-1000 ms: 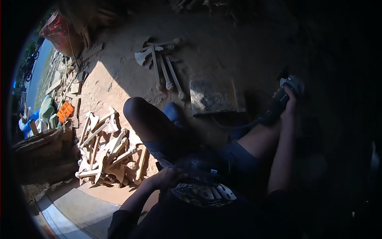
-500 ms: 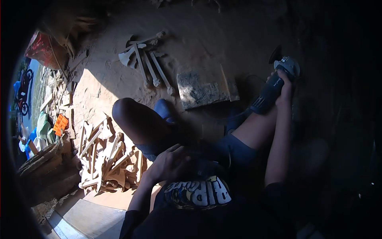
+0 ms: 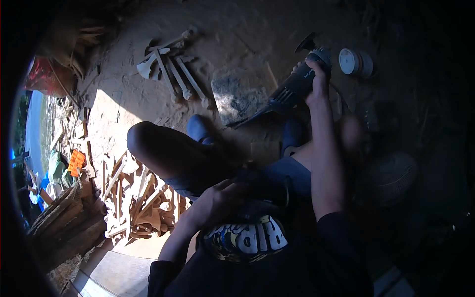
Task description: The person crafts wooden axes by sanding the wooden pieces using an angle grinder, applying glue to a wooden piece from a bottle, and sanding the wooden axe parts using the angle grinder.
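Observation:
My right hand (image 3: 319, 79) is wrapped round the dark body of an angle grinder (image 3: 293, 89), held out over the ground beyond my knees. The grinder's dark disc (image 3: 306, 42) points away from me at the far end. My left hand (image 3: 220, 199) lies at my waist, its fingers curled into shadow; what they hold, if anything, is hidden. Nearest the grinder on the ground sits a worn, pale-topped block (image 3: 237, 96). Left of that block lie several long-handled, axe-shaped wooden pieces (image 3: 170, 72).
A heap of pale shaped wooden pieces (image 3: 133, 203) lies in sunlight by my left side. Beyond the grinder is a light round container (image 3: 357, 63). Rough timber (image 3: 64, 227), an orange object (image 3: 76, 163) and a red sack (image 3: 48, 78) lie along the left.
My right hand has carried the grinder leftward and farther out, nearer the block. The view has shifted slightly, and the round container now shows. My left hand stays at my waist.

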A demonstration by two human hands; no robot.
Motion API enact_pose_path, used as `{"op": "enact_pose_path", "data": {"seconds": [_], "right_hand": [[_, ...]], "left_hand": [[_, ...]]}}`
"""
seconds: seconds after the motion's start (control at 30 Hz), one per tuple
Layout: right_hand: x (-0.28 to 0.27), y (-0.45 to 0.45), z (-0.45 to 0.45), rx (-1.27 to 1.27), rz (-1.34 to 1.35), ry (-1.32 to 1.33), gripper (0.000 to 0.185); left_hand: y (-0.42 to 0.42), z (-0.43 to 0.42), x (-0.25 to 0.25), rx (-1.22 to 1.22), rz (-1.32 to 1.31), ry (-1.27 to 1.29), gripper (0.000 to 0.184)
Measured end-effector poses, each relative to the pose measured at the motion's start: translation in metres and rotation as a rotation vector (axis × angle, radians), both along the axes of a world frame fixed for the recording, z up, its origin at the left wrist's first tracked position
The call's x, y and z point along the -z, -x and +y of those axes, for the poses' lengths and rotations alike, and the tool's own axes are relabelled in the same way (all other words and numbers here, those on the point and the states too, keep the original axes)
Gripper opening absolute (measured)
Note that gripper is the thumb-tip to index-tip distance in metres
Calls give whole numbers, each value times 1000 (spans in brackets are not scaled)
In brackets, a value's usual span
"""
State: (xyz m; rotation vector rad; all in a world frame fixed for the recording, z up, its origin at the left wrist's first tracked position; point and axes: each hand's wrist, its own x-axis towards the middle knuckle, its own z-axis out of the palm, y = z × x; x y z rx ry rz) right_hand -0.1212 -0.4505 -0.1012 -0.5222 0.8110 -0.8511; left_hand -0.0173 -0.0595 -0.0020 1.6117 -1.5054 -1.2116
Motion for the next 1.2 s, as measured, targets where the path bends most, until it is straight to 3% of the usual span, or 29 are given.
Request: {"op": "enact_pose_path", "data": {"seconds": [0.13,0.3,0.6,0.9,1.0,1.1,1.2], "right_hand": [[73,-33,26,-150,-80,-187,29],[137,-49,42,-294,152,-153,27],[160,-59,46,-344,196,-187,31],[182,-56,42,-355,125,-249,29],[173,-55,49,-367,240,-205,35],[193,-59,55,-304,668,73,44],[154,-49,68,-427,906,199,52]], "left_hand": [[8,2,-20,-126,-108,-59,28],[14,2,-21,-212,-154,-45,27],[11,-4,-8,-194,0,-20,27],[-3,-12,0,-146,-32,1,22],[-3,-16,0,-142,9,-3,15],[1,-12,4,-188,66,-24,15],[-3,-10,10,-194,109,-31,18]]}}
